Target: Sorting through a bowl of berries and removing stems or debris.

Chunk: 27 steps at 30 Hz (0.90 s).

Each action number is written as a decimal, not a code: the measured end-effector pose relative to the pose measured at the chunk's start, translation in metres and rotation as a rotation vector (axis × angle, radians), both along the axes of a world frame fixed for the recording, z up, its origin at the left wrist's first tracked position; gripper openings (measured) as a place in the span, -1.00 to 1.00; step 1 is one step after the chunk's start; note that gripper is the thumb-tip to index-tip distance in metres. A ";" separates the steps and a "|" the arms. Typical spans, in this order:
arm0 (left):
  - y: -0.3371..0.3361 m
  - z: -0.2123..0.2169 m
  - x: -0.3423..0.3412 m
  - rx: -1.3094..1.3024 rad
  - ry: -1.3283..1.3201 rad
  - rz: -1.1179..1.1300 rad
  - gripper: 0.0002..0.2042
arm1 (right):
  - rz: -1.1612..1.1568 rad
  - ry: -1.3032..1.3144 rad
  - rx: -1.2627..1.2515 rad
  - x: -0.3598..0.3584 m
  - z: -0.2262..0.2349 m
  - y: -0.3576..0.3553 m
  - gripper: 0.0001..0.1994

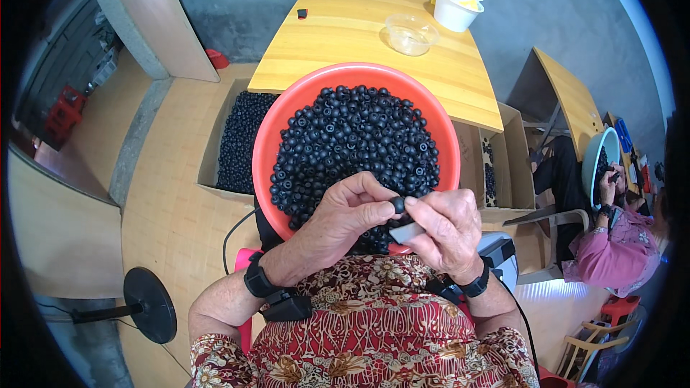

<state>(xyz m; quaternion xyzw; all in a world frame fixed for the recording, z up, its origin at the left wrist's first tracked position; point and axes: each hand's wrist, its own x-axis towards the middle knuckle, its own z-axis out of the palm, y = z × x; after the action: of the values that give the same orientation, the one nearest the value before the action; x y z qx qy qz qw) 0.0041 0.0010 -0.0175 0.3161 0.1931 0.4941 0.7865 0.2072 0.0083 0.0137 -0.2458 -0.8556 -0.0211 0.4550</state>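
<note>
You had room above the far half of the red basin (pixel 447 151); beyond it stood the yellow table (pixel 345 25).

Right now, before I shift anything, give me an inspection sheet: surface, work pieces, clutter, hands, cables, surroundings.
Surface: yellow wood-grain table, partly hidden by the red basin.
Work pieces: many round black pieces, holes visible in some, fill much of the basin; more lie in a cardboard box to its left.
Clutter: clear bowl and white tub on the table.
Hands: left hand pinches one black piece; right hand holds a flat grey tool, its fingertips at that piece.
Cables: black cable left of the basin.
Surroundings: co-worker at right, with a light-blue basin.
</note>
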 end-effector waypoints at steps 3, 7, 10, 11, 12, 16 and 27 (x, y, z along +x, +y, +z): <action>0.000 0.002 0.001 0.017 -0.008 0.013 -0.91 | -0.045 0.015 -0.038 -0.003 -0.001 0.001 -0.55; 0.000 0.001 0.000 0.047 0.003 0.027 -0.90 | -0.026 0.105 -0.114 -0.006 -0.003 0.006 -0.58; 0.001 -0.002 0.000 0.070 0.066 0.056 -0.90 | 0.015 0.180 -0.217 -0.008 -0.002 0.007 -0.61; 0.001 -0.002 0.000 0.069 0.066 0.055 -0.90 | 0.014 0.185 -0.227 -0.009 -0.002 0.006 -0.62; 0.000 -0.002 -0.001 0.042 0.063 0.039 -0.89 | 0.014 0.190 -0.237 -0.009 -0.001 0.006 -0.63; 0.001 -0.003 -0.003 -0.064 -0.020 0.000 -0.89 | 0.017 0.169 -0.229 -0.008 -0.002 0.007 -0.62; 0.002 -0.003 -0.003 -0.148 0.006 -0.053 -0.86 | 0.074 0.084 -0.228 -0.003 -0.003 0.010 -0.57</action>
<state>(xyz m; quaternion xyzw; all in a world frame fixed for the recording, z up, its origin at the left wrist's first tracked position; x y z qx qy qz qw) 0.0011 0.0025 -0.0210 0.2638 0.2231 0.4567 0.8198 0.2041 0.0180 0.0106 -0.2647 -0.8413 0.1034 0.4599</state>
